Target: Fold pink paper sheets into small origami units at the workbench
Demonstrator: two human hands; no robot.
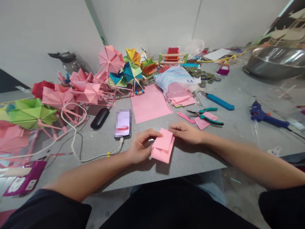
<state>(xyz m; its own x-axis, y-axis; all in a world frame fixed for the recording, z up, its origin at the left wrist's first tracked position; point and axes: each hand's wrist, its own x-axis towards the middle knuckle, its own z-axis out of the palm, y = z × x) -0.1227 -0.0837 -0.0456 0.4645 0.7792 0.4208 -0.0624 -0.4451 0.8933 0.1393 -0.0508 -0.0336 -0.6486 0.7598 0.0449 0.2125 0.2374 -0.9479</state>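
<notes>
A folded piece of pink paper (163, 148) is held over the table near its front edge. My left hand (143, 146) grips it from the left, thumb and fingers closed on its side. On the right, my right hand (184, 132) has curled fingers at the paper's upper right edge. Beyond them lies a large flat pink sheet (151, 103). Teal-handled pliers (205, 116) rest on a small pink paper piece (202, 123), beside a pink tool (186, 117).
Folded paper umbrellas (83, 90) crowd the left and back. A phone (123, 123) with a white cable and a black case (100, 118) lie left. Behind are a paper bag (175, 78) and coins; right are a blue glue gun (268, 117) and metal bowl (276, 65).
</notes>
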